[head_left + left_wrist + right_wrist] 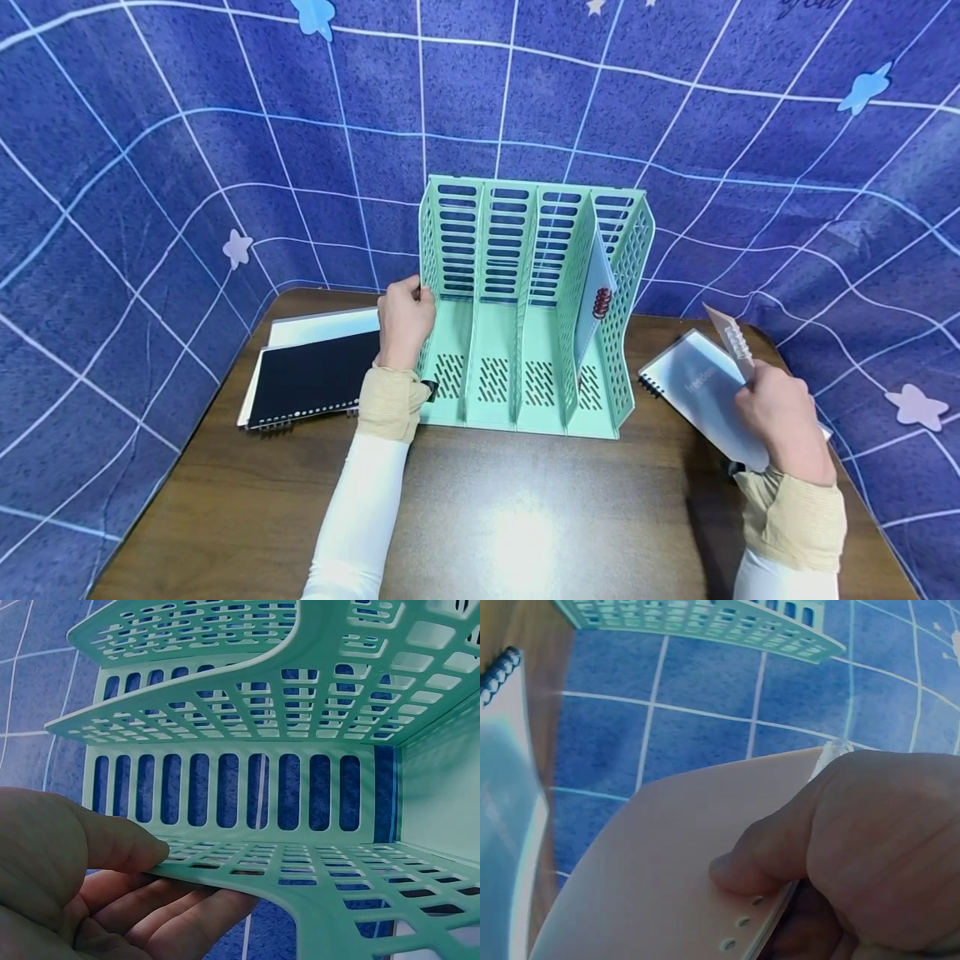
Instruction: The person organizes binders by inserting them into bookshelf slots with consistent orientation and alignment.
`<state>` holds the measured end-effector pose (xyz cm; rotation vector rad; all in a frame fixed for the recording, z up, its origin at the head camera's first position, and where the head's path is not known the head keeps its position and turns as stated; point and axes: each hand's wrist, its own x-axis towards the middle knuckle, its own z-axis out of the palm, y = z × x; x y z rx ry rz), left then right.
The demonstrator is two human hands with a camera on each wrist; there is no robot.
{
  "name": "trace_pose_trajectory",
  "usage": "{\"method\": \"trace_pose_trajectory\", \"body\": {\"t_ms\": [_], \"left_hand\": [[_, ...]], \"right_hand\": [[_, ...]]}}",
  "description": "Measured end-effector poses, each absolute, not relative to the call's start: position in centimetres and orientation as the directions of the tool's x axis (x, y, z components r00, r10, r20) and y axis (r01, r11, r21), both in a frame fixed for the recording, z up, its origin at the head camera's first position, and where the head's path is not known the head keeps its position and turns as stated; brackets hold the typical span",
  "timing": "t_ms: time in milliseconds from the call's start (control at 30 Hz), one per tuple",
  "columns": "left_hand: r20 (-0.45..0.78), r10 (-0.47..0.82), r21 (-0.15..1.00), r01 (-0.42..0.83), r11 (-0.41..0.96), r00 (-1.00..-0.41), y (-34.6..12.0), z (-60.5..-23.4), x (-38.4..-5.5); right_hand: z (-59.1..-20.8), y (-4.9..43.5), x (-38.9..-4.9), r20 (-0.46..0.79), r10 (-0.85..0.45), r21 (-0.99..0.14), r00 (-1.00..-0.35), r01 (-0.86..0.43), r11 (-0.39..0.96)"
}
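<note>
A mint-green file organizer (pixel 495 333) with upright dividers stands at the back of the table. My left hand (pixel 405 321) grips the front edge of its left side panel (pixel 225 871), thumb on the inner face and fingers outside. In the rightmost compartment a light-blue notebook (pixel 592 296) with a red coil leans upright. At the right, my right hand (pixel 783 412) pinches a pale pink spiral notebook (pixel 697 810) near its punched edge, thumb flat on the cover. This notebook is tilted up above a grey-blue spiral notebook (pixel 701 387) with a black coil.
Left of the organizer, a black spiral notebook (pixel 315 375) lies over pale ones (pixel 288 331) on the brown wooden table (pixel 540 500). A blue gridded cloth (pixel 360 108) with star shapes hangs behind and around the table.
</note>
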<state>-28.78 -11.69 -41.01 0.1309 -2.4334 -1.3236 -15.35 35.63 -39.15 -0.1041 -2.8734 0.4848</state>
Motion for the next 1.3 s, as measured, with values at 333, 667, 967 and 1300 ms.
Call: {"method": "trace_pose_trajectory", "body": {"t_ms": [333,667,967,1300], "left_hand": [[0.256,-0.267,0.830,0.069,0.554,-0.929,-11.9,-41.0,-28.6],[0.266,-0.256,0.827,0.083,0.557,-0.929,-11.8,-41.0,-28.7],[0.263,-0.257,0.828,0.081,0.555,-0.930,-11.6,-41.0,-28.6],[0.246,-0.261,0.833,0.066,0.549,-0.934,-11.6,-40.8,-28.7]], "right_hand": [[-37.7,35.3,-14.5,0.302,0.176,-0.340,-0.937,0.067,0.938],[-36.6,34.6,-13.5,0.411,0.266,-0.377,-0.872,0.103,0.920],[-36.1,33.8,-13.4,0.519,0.316,-0.419,-0.794,0.085,0.904],[-35.4,33.0,-13.3,0.538,0.406,-0.530,-0.739,0.078,0.845]]}}
